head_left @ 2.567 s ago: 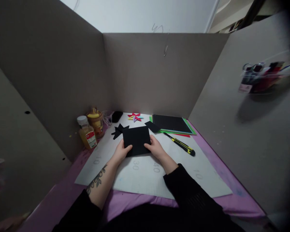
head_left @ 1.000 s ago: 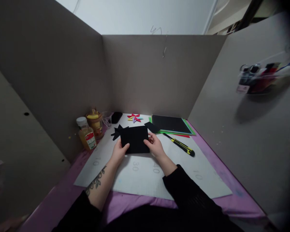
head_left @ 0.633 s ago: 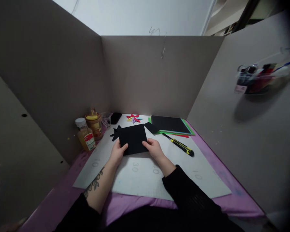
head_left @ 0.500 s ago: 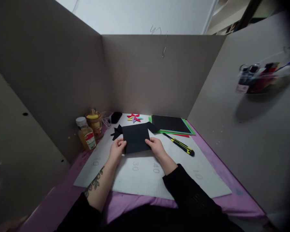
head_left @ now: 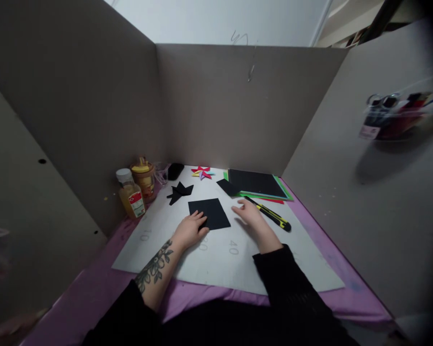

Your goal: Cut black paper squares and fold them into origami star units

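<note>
A square of black paper (head_left: 213, 214) lies flat on the white board (head_left: 216, 269). My left hand (head_left: 192, 231) rests on its left part with the fingers stretched out. To the right, my right hand (head_left: 250, 214) is off the paper, its fingers apart and nothing in them. Just beyond that hand lies a yellow and black utility knife (head_left: 272, 216). Behind the square are a smaller folded black paper piece (head_left: 228, 187) and, further left, a black folded paper star (head_left: 180, 191).
A bottle of yellowish liquid (head_left: 131, 194) and a brown cup (head_left: 144, 180) stand by the left partition. At the back are a black phone-like object (head_left: 175, 171), a multicoloured paper star (head_left: 202, 173) and stacked coloured sheets (head_left: 256, 185). A pouch of tools (head_left: 393, 117) hangs on the right partition.
The black square, held up between both hands before, now lies on the board. My right hand has let go and moved right; my left hand has flattened onto the paper.
</note>
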`<action>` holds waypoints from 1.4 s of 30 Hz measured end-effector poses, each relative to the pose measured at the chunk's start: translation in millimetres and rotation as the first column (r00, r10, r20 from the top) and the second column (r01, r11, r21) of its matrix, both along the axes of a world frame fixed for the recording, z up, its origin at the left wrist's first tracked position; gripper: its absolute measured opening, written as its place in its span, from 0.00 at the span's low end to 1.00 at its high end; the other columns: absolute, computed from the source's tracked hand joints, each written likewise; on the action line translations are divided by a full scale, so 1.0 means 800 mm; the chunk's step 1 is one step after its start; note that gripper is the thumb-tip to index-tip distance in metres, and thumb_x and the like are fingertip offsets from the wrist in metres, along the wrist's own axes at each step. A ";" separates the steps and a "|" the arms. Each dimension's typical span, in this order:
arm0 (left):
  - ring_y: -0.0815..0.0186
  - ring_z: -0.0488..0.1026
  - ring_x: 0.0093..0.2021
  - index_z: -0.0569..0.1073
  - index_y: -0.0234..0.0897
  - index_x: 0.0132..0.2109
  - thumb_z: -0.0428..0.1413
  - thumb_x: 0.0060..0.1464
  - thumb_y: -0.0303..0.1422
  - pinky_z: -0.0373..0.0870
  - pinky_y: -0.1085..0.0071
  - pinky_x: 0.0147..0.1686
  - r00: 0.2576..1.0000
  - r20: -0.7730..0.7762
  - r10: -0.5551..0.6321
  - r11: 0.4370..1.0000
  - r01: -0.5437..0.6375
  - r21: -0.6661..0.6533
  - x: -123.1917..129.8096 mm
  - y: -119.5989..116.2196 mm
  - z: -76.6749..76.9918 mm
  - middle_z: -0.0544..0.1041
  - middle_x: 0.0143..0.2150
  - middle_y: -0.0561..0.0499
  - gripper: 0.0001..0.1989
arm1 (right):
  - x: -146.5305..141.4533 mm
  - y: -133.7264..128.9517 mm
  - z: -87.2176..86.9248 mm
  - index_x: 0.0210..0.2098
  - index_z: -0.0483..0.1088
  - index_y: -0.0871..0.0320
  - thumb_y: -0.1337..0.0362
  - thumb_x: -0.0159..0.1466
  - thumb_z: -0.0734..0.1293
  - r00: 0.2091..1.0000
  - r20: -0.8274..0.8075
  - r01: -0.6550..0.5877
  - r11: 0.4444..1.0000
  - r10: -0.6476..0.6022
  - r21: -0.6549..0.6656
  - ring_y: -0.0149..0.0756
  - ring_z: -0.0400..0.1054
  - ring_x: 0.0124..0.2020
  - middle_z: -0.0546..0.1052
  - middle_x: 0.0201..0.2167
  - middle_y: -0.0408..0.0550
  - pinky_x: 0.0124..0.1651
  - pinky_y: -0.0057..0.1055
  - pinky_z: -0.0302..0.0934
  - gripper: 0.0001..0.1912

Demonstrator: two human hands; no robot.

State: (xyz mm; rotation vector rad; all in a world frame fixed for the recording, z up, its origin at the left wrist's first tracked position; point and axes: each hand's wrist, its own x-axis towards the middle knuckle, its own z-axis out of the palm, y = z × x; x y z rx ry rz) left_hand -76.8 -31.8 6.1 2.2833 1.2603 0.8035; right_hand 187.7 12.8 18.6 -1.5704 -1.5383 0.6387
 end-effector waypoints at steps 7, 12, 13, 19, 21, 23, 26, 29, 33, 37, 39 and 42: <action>0.49 0.58 0.63 0.73 0.38 0.53 0.57 0.50 0.40 0.49 0.53 0.61 1.000 0.014 0.011 1.000 -0.011 -0.007 -0.001 -0.003 0.007 0.69 0.58 0.40 0.24 | 0.138 -0.016 -0.002 0.52 0.68 0.63 0.58 0.57 0.65 0.707 0.688 0.349 0.927 -0.166 -0.135 0.57 0.63 0.48 0.69 0.46 0.65 0.47 0.47 0.57 0.25; 0.45 0.49 0.66 0.66 0.41 0.59 0.59 0.48 0.40 0.24 0.43 0.61 0.998 -0.056 0.022 0.998 -0.018 0.066 0.005 -0.012 0.017 0.63 0.63 0.40 0.30 | 0.130 -0.029 -0.001 0.52 0.69 0.60 0.67 0.56 0.65 0.792 0.603 -0.007 0.989 0.095 -0.147 0.44 0.65 0.47 0.71 0.44 0.57 0.50 0.34 0.56 0.23; 0.46 0.48 0.67 0.66 0.41 0.59 0.59 0.48 0.40 0.23 0.43 0.61 0.998 -0.064 0.015 0.997 -0.010 0.078 0.006 -0.012 0.018 0.62 0.63 0.40 0.30 | 0.120 -0.030 0.001 0.52 0.69 0.59 0.68 0.56 0.65 0.804 0.576 -0.094 0.988 0.148 -0.123 0.43 0.64 0.47 0.71 0.44 0.55 0.51 0.32 0.55 0.23; 0.47 0.47 0.67 0.62 0.40 0.62 0.55 0.52 0.41 0.40 0.47 0.62 0.992 -0.121 -0.025 1.000 0.026 0.004 0.010 -0.008 0.019 0.58 0.65 0.40 0.31 | 0.074 -0.028 0.013 0.52 0.70 0.54 0.71 0.57 0.63 0.770 0.622 -0.160 0.987 0.141 -0.026 0.42 0.63 0.45 0.70 0.43 0.54 0.49 0.33 0.54 0.23; 0.46 0.48 0.66 0.62 0.40 0.62 0.53 0.54 0.42 0.44 0.47 0.61 0.987 -0.158 -0.030 0.999 0.023 -0.041 0.010 -0.005 0.018 0.58 0.65 0.40 0.30 | 0.076 -0.027 0.014 0.51 0.71 0.53 0.72 0.57 0.63 0.760 0.633 -0.159 0.987 0.147 -0.039 0.41 0.63 0.44 0.70 0.43 0.53 0.48 0.34 0.54 0.22; 0.46 0.48 0.66 0.63 0.42 0.62 0.50 0.56 0.44 0.46 0.47 0.61 0.973 -0.231 -0.031 0.998 0.016 -0.063 0.010 -0.003 0.018 0.58 0.66 0.42 0.28 | 0.082 -0.029 0.014 0.50 0.72 0.53 0.73 0.57 0.64 0.759 0.617 -0.209 0.975 0.207 -0.069 0.40 0.63 0.44 0.70 0.43 0.52 0.49 0.33 0.54 0.22; 0.48 0.46 0.67 0.62 0.45 0.62 0.45 0.59 0.47 0.47 0.49 0.61 0.931 -0.363 -0.039 0.999 0.025 -0.044 0.012 -0.001 0.018 0.55 0.67 0.45 0.27 | 0.091 -0.033 0.016 0.50 0.72 0.52 0.74 0.55 0.64 0.744 0.597 -0.296 0.949 0.300 -0.108 0.39 0.63 0.44 0.70 0.44 0.50 0.51 0.34 0.54 0.24; 0.48 0.45 0.67 0.59 0.46 0.64 0.42 0.60 0.47 0.49 0.51 0.60 0.889 -0.457 -0.033 0.999 0.026 -0.022 0.013 -0.001 0.019 0.53 0.68 0.47 0.27 | 0.092 -0.037 0.021 0.49 0.72 0.52 0.75 0.54 0.63 0.724 0.592 -0.348 0.929 0.354 -0.130 0.40 0.63 0.45 0.71 0.44 0.50 0.51 0.33 0.54 0.25; 0.48 0.45 0.67 0.59 0.47 0.64 0.40 0.61 0.47 0.50 0.52 0.60 0.867 -0.498 -0.020 1.000 0.016 -0.011 0.016 -0.003 0.021 0.53 0.68 0.48 0.27 | 0.087 -0.045 0.028 0.50 0.71 0.52 0.75 0.54 0.63 0.670 0.619 -0.392 0.903 0.410 -0.173 0.42 0.63 0.46 0.72 0.46 0.50 0.51 0.35 0.54 0.25; 0.50 0.48 0.67 0.60 0.45 0.63 0.38 0.62 0.44 0.49 0.54 0.60 0.838 -0.545 -0.045 0.999 0.042 -0.018 0.026 -0.001 0.032 0.59 0.65 0.46 0.25 | 0.082 -0.053 0.035 0.51 0.71 0.50 0.75 0.55 0.62 0.628 0.650 -0.387 0.896 0.428 -0.216 0.43 0.63 0.47 0.73 0.46 0.49 0.51 0.36 0.54 0.26; 0.53 0.51 0.66 0.62 0.42 0.63 0.37 0.63 0.41 0.48 0.56 0.61 0.808 -0.582 -0.091 0.996 0.078 -0.047 0.035 0.005 0.038 0.65 0.62 0.45 0.25 | 0.081 -0.055 0.037 0.50 0.72 0.50 0.75 0.55 0.62 0.617 0.665 -0.373 0.901 0.420 -0.223 0.43 0.63 0.46 0.73 0.45 0.49 0.50 0.36 0.54 0.26; 0.49 0.61 0.61 0.63 0.43 0.62 0.41 0.62 0.39 0.54 0.54 0.57 0.768 -0.638 -0.053 0.994 -0.018 -0.105 0.051 0.024 0.042 0.65 0.62 0.42 0.23 | 0.079 -0.056 0.037 0.51 0.71 0.49 0.75 0.55 0.62 0.603 0.685 -0.356 0.906 0.409 -0.227 0.44 0.62 0.46 0.73 0.45 0.50 0.49 0.36 0.53 0.27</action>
